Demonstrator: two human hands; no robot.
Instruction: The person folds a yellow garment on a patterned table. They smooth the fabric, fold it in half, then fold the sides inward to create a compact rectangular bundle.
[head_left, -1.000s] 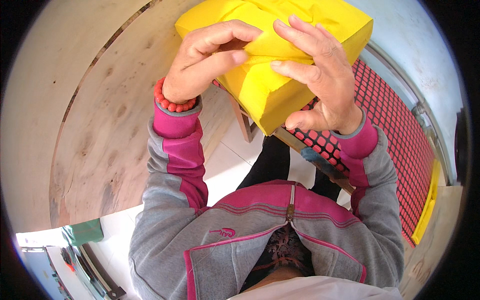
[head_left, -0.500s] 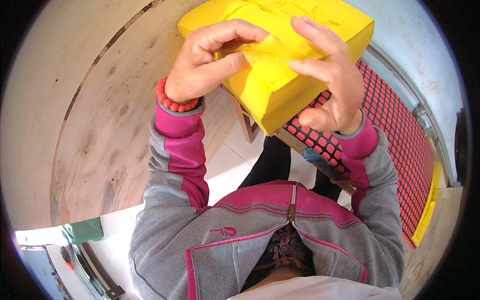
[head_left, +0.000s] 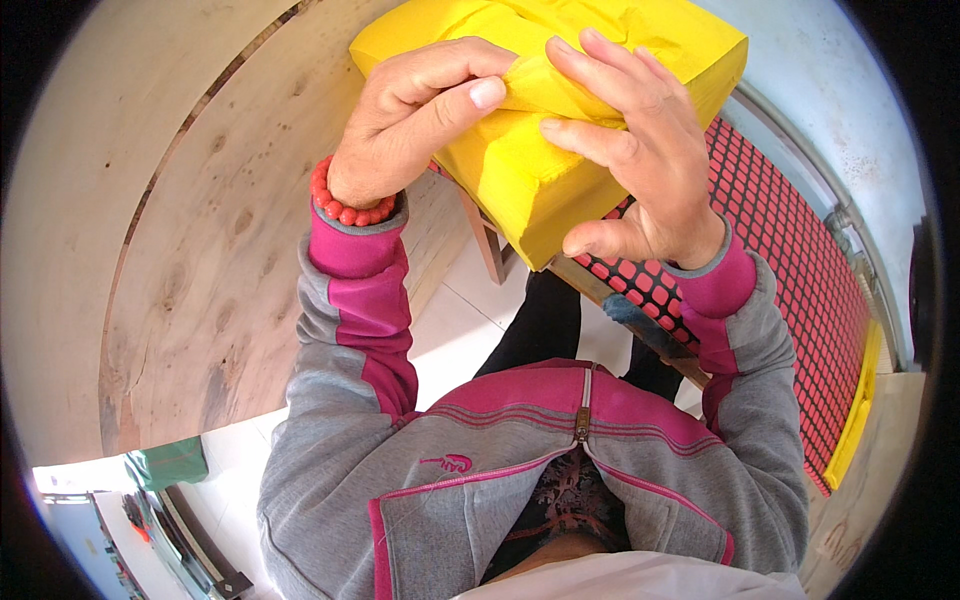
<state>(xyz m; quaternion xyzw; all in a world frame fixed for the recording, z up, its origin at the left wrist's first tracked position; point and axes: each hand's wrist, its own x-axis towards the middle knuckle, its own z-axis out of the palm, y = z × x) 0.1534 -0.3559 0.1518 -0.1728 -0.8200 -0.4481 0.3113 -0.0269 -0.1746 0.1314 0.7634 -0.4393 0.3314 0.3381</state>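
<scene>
A boxy block in a yellow, creased wrapping (head_left: 565, 195) lies at the top middle, tilted, with its corner toward me. It looks like paper or thin cloth; I cannot tell which. My left hand (head_left: 415, 120) pinches a raised fold of the wrapping between thumb and fingers, on top of the block. Across from it, my right hand (head_left: 650, 150) is open, fingers spread over the right part of the same fold and thumb held apart toward me. Its fingertips look to be at or just above the fold. What the block contains is hidden.
A pale wooden board (head_left: 230, 230) fills the left side. Right of the block runs a red-and-black patterned mat (head_left: 770, 270) with a yellow strip (head_left: 855, 415) near its end. A wooden leg (head_left: 485, 235) stands below the block. Green cloth (head_left: 168, 462) hangs at lower left.
My left thumb has closed down on the fold, which now stands up more. My right hand has shifted slightly left, with its fingers stretched over the wrapping.
</scene>
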